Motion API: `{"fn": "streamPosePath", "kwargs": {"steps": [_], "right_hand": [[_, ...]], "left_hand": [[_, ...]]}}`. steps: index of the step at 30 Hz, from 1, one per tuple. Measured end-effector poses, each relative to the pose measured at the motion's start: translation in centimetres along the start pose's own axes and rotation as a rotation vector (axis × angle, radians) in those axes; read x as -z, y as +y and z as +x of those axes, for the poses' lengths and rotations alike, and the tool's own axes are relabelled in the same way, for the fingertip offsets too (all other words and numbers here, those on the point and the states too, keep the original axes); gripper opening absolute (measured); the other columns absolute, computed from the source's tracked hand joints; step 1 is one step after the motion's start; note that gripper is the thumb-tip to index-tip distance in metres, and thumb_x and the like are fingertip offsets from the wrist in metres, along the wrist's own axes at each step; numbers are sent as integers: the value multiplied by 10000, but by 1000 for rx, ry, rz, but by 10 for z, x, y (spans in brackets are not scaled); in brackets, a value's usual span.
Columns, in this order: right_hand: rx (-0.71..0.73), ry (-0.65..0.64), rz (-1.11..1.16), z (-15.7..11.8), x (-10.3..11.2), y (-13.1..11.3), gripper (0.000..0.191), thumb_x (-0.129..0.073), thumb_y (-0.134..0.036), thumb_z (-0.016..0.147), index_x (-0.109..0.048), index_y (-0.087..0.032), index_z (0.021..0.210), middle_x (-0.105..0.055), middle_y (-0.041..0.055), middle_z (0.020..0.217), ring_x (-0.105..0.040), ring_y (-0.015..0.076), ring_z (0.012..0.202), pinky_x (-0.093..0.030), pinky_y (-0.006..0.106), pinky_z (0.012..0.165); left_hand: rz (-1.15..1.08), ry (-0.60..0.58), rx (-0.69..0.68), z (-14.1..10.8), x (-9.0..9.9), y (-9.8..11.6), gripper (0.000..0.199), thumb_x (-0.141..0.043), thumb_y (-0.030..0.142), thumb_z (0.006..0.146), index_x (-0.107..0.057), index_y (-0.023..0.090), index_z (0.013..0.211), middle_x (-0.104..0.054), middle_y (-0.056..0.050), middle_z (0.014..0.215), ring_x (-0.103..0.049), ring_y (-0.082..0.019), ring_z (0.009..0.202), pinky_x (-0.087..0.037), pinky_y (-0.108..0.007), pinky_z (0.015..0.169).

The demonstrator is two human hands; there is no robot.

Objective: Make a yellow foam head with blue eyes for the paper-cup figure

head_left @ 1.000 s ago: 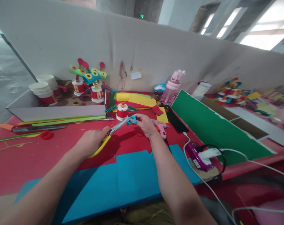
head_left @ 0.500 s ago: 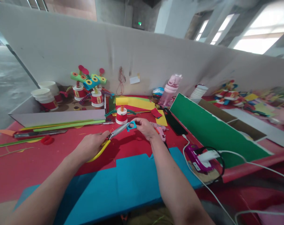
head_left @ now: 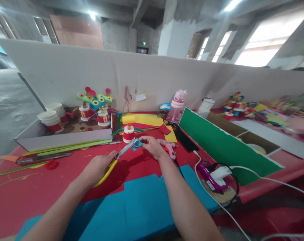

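Observation:
My left hand (head_left: 101, 167) grips yellow-handled scissors (head_left: 125, 149), its fingers wrapped round the handles. The blades point right and up, reaching a small blue piece of paper (head_left: 137, 144) with a ring-like cut shape. My right hand (head_left: 151, 146) pinches that piece from its right side. Just behind the blades stands an upside-down red and white paper cup (head_left: 129, 134) with green folded-paper arms and an orange paper spring on top. Large blue paper sheets (head_left: 144, 197) lie along the near edge beneath my forearms.
A box (head_left: 66, 139) at left holds white cups and finished cup figures (head_left: 103, 117). To the right are a pink glue gun (head_left: 169, 147), a phone (head_left: 185, 138), a green-sided box (head_left: 222, 147) and a purple power strip (head_left: 211, 177) with cables. A pink bottle (head_left: 177, 105) stands behind.
The camera view has tilted up, so the table things sit lower in the picture. The blue paper has turned slightly at the blades, and both hands keep their hold.

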State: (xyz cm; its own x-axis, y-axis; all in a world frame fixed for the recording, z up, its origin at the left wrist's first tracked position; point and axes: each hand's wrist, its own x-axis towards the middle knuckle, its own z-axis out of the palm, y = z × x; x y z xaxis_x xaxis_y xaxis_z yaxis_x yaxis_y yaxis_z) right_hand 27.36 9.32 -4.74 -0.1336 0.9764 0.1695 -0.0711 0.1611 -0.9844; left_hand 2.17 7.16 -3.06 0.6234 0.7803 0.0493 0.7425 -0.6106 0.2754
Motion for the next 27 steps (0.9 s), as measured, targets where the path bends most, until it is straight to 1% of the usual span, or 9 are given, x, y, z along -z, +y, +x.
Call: {"fn": "streamPosePath", "kwargs": {"steps": [2, 4, 7, 8, 10, 12, 17, 21, 27], "right_hand": [[-21, 32, 32, 2, 0, 4, 265, -780, -356, 585, -675, -156, 725, -655, -13, 685, -554, 108, 664, -411, 244, 681], [-63, 110, 111, 4, -4, 8, 284, -793, -355, 560, -667, -164, 728, -640, -27, 670, -539, 94, 626, -408, 236, 650], [-132, 195, 251, 6, -16, 12, 295, -807, -348, 525, -652, -177, 708, -600, -51, 619, -482, 67, 534, -376, 214, 555], [-149, 196, 288, 6, -21, 12, 293, -812, -344, 514, -645, -178, 689, -581, -58, 593, -458, 61, 507, -356, 208, 523], [-166, 174, 350, 4, -30, 13, 285, -820, -330, 499, -636, -177, 654, -543, -66, 545, -420, 54, 475, -327, 202, 484], [-179, 164, 409, 3, -39, 13, 274, -823, -314, 495, -633, -178, 639, -518, -68, 517, -407, 55, 468, -322, 203, 471], [-234, 107, 428, -1, -52, 14, 269, -822, -306, 503, -646, -176, 659, -531, -57, 527, -411, 60, 462, -331, 214, 470], [-206, -9, 259, -4, -57, 14, 239, -791, -326, 557, -640, -165, 648, -567, -42, 568, -444, 67, 492, -343, 219, 507], [-141, -76, 65, -9, -59, 7, 204, -743, -342, 628, -658, -164, 680, -607, -21, 603, -484, 95, 543, -374, 242, 560]], "left_hand": [[-237, 76, 21, 1, -1, 5, 153, -399, 318, 876, -494, 217, 938, -538, 14, 602, -515, -148, 515, -284, -227, 495], [-616, 219, 85, 4, -3, 10, 186, -445, 382, 862, -489, 208, 910, -512, 35, 585, -494, -124, 479, -334, -224, 489], [-1214, 404, 152, 11, -1, 15, 250, -487, 421, 830, -508, 179, 887, -563, 6, 637, -548, -129, 533, -439, -257, 540], [-1345, 418, 154, 12, 0, 15, 252, -515, 414, 811, -521, 169, 867, -581, -9, 655, -565, -135, 560, -456, -264, 553], [-1483, 382, 147, 14, 1, 12, 242, -571, 385, 774, -540, 157, 850, -597, -19, 671, -577, -136, 579, -465, -261, 551], [-1482, 375, 152, 14, -1, 9, 245, -614, 349, 758, -545, 161, 899, -596, -5, 675, -582, -128, 577, -467, -250, 547], [-1303, 548, 140, 14, -18, 13, 435, -700, 282, 717, -479, 221, 1086, -591, 28, 769, -614, -122, 686, -490, -250, 656], [-1283, 508, 112, 15, -23, 17, 473, -715, 266, 703, -461, 229, 1100, -594, 24, 811, -589, -103, 672, -482, -235, 647], [-1250, 414, 86, 13, -20, 11, 439, -704, 254, 711, -460, 207, 1073, -562, 33, 739, -575, -108, 643, -471, -233, 603]]}}
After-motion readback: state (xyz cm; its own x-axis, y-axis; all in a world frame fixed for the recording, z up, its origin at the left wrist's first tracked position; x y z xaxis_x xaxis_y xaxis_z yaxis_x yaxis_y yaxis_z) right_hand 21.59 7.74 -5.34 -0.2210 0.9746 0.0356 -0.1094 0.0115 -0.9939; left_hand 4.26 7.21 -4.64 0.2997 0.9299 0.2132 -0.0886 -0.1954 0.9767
